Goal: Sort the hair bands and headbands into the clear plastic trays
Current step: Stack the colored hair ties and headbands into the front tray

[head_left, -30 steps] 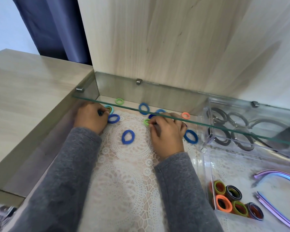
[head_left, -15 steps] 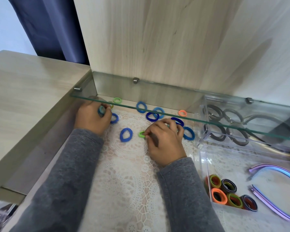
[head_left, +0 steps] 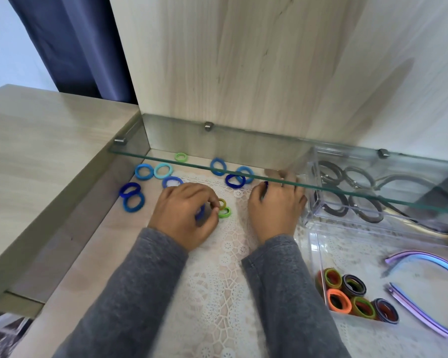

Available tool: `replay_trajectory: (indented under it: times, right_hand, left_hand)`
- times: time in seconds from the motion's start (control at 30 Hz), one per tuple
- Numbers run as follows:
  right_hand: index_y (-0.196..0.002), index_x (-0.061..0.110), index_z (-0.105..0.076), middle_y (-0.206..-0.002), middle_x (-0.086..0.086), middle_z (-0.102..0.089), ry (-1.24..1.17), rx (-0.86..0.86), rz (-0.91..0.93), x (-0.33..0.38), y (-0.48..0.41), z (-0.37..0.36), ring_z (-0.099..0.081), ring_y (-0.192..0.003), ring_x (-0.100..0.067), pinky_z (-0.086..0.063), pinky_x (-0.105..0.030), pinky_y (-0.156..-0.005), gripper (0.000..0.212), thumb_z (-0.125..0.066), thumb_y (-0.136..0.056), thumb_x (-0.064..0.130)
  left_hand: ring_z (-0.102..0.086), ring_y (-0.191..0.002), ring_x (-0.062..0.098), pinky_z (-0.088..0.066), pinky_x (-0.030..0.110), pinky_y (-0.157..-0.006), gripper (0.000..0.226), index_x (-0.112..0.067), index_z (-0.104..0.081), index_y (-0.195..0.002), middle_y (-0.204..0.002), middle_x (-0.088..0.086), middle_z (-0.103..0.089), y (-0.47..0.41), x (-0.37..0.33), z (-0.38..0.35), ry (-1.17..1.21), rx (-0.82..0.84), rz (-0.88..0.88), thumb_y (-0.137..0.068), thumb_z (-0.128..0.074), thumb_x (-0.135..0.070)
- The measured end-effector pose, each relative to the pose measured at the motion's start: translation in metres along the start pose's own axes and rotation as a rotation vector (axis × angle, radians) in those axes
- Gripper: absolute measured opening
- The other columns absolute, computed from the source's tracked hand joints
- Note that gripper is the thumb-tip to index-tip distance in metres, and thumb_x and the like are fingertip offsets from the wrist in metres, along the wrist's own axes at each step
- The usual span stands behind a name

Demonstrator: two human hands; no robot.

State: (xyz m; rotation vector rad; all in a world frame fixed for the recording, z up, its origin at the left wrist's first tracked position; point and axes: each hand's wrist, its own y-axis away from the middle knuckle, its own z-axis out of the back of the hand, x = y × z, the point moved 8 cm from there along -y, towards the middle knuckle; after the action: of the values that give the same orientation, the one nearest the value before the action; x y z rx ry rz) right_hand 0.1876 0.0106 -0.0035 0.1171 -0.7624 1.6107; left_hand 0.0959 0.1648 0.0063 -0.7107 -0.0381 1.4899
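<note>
left hand (head_left: 183,215) grips blue band (head_left: 200,212); green band (head_left: 225,212) beside fingertips.

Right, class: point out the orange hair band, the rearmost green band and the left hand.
orange hair band (head_left: 339,310), head view, lower rim
rearmost green band (head_left: 177,157), head view, left rim
left hand (head_left: 184,215), head view, back of hand

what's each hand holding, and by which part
The left hand pinches an olive-green hair band by its rim, with a blue band under its curled fingers. The right hand reaches under the glass shelf; whether it holds anything cannot be told.
</note>
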Motion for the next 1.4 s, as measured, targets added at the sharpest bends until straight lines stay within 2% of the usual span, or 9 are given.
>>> replay_trajectory:
  times: [0.1,0.27,0.47,0.53,0.63,0.97,1.13,1.4]
  right_hand:
    - [-0.119,0.011,-0.055,-0.129,-0.011,-0.048,0.044,0.024,-0.073,-0.007,-0.006,-0.006,-0.033,-0.124,-0.032,-0.034,-0.045,-0.098,0.036,-0.047,-0.087,0.024]
    - [-0.124,0.004,-0.048,-0.127,-0.016,-0.045,0.097,0.049,-0.111,-0.01,-0.011,-0.015,-0.036,-0.12,-0.033,-0.038,-0.045,-0.094,0.043,-0.043,-0.089,0.027]
    - [-0.109,-0.003,-0.055,-0.116,-0.022,-0.049,0.077,-0.015,-0.131,-0.007,-0.014,-0.012,-0.043,-0.11,-0.038,-0.039,-0.045,-0.088,0.036,-0.048,-0.087,0.025]
    - [-0.103,-0.003,-0.057,-0.112,-0.023,-0.051,0.068,-0.051,-0.133,-0.007,-0.013,-0.012,-0.045,-0.108,-0.038,-0.041,-0.046,-0.086,0.033,-0.049,-0.086,0.024]
    - [-0.105,-0.001,-0.056,-0.113,-0.022,-0.051,0.087,-0.024,-0.131,-0.008,-0.014,-0.015,-0.043,-0.109,-0.037,-0.04,-0.045,-0.088,0.034,-0.048,-0.086,0.026]
    - [-0.112,0.005,-0.055,-0.119,-0.016,-0.049,0.147,0.069,-0.121,-0.008,-0.014,-0.017,-0.038,-0.113,-0.034,-0.033,-0.044,-0.094,0.035,-0.043,-0.09,0.03]
    - [-0.108,0.006,-0.056,-0.12,-0.015,-0.049,0.135,0.073,-0.124,-0.008,-0.013,-0.016,-0.038,-0.114,-0.034,-0.033,-0.044,-0.096,0.032,-0.044,-0.09,0.03]
    - [-0.11,0.007,-0.056,-0.121,-0.014,-0.048,0.138,0.073,-0.118,-0.008,-0.013,-0.017,-0.037,-0.115,-0.034,-0.033,-0.044,-0.095,0.033,-0.043,-0.091,0.031]
  left_hand:
    - [-0.059,-0.094,0.008,-0.032,0.028,-0.085,0.021,-0.027,-0.065,-0.083,-0.091,-0.017,-0.066,0.0,-0.003,-0.005,-0.041,0.029,-0.013,-0.079,-0.047,-0.037]
    - [-0.061,-0.094,0.01,-0.036,0.031,-0.085,0.023,-0.027,-0.066,-0.084,-0.091,-0.016,-0.067,-0.002,-0.002,-0.007,-0.061,0.038,-0.016,-0.079,-0.047,-0.038]
    - [-0.06,-0.096,0.009,-0.041,0.038,-0.088,0.022,-0.029,-0.066,-0.084,-0.091,-0.018,-0.067,-0.002,-0.003,-0.009,-0.058,0.047,-0.024,-0.079,-0.047,-0.038]
    - [-0.06,-0.097,0.009,-0.042,0.04,-0.089,0.021,-0.03,-0.065,-0.083,-0.09,-0.019,-0.067,-0.002,-0.003,-0.01,-0.059,0.058,-0.021,-0.078,-0.046,-0.038]
    - [-0.06,-0.097,0.009,-0.041,0.041,-0.09,0.02,-0.031,-0.064,-0.083,-0.091,-0.019,-0.067,-0.002,-0.003,-0.012,-0.069,0.073,-0.02,-0.078,-0.046,-0.039]
    - [-0.059,-0.096,0.008,-0.033,0.033,-0.089,0.022,-0.029,-0.065,-0.085,-0.094,-0.018,-0.065,-0.002,-0.003,-0.012,-0.074,0.063,-0.024,-0.081,-0.046,-0.041]
    - [-0.06,-0.094,0.009,-0.035,0.036,-0.09,0.023,-0.029,-0.065,-0.084,-0.092,-0.017,-0.066,-0.002,-0.004,-0.011,-0.076,0.062,-0.024,-0.082,-0.045,-0.041]
    - [-0.059,-0.096,0.008,-0.029,0.033,-0.092,0.023,-0.03,-0.064,-0.086,-0.093,-0.019,-0.066,-0.001,-0.003,-0.014,-0.084,0.079,-0.017,-0.082,-0.045,-0.043]
